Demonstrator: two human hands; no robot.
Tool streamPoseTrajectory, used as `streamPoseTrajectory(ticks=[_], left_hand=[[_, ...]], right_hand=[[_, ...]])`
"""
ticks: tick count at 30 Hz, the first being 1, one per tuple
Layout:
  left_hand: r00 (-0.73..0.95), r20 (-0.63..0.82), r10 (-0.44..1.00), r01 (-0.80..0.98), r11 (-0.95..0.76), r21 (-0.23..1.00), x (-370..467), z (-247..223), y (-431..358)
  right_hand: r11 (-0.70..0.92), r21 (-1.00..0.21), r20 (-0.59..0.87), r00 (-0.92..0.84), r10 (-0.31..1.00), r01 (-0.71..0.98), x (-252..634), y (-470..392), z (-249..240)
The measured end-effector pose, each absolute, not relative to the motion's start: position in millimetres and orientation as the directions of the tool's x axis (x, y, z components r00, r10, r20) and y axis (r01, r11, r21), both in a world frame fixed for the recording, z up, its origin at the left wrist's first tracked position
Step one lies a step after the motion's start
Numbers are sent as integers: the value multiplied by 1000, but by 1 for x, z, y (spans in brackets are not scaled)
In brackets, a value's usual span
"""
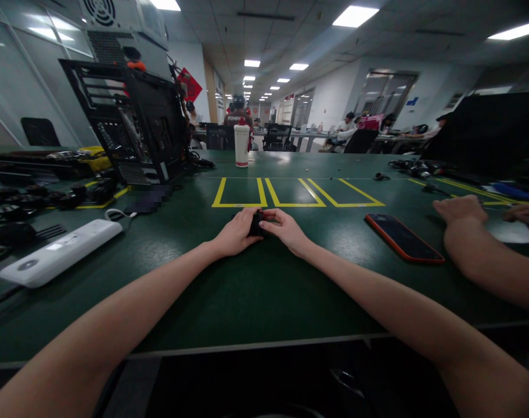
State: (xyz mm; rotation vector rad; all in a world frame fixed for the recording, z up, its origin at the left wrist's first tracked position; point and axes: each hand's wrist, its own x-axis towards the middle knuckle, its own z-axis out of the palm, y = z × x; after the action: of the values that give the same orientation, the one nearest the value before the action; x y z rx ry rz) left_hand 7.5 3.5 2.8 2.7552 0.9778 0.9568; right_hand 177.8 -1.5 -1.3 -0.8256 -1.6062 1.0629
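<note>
Both my hands meet over the green table, just in front of the yellow tape outlines. Between them is a small black object (256, 223), mostly covered by my fingers, so its kind does not show. My left hand (238, 233) is closed around its left side, with the thumb beneath. The fingers of my right hand (285, 229) pinch its right side. To the right of my hands lies a dark phone with an orange case (403, 238).
A white power strip (64, 251) lies at the left, near cables. Behind it stands an open black computer case (146, 122). A white cup (241, 145) is at the back. On the right, another person's hand (462, 210) rests on the table near a dark monitor (490, 133).
</note>
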Motion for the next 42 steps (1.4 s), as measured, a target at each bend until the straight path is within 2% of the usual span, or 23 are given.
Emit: streamPoseTrajectory(ticks=[4,9,22,29,36,42], left_hand=[[609,543,578,541,-804,249,7,2,4],[607,533,590,555,-794,246,7,2,4],[608,524,596,554,-792,257,7,5,2],[610,543,578,537,-805,253,7,3,3],[606,540,584,548,-798,248,8,2,4],[614,524,590,582,-787,205,8,5,3]], right_hand=[[321,-947,312,-306,899,-21,179,-2,-1],[365,-931,352,-348,869,-32,180,-6,1],[302,-953,286,-318,904,4,180,0,-3],[373,-927,358,-371,857,-35,183,-6,1],[370,-929,352,-301,886,1,179,-5,3],[342,-939,317,-316,894,26,179,0,-2]])
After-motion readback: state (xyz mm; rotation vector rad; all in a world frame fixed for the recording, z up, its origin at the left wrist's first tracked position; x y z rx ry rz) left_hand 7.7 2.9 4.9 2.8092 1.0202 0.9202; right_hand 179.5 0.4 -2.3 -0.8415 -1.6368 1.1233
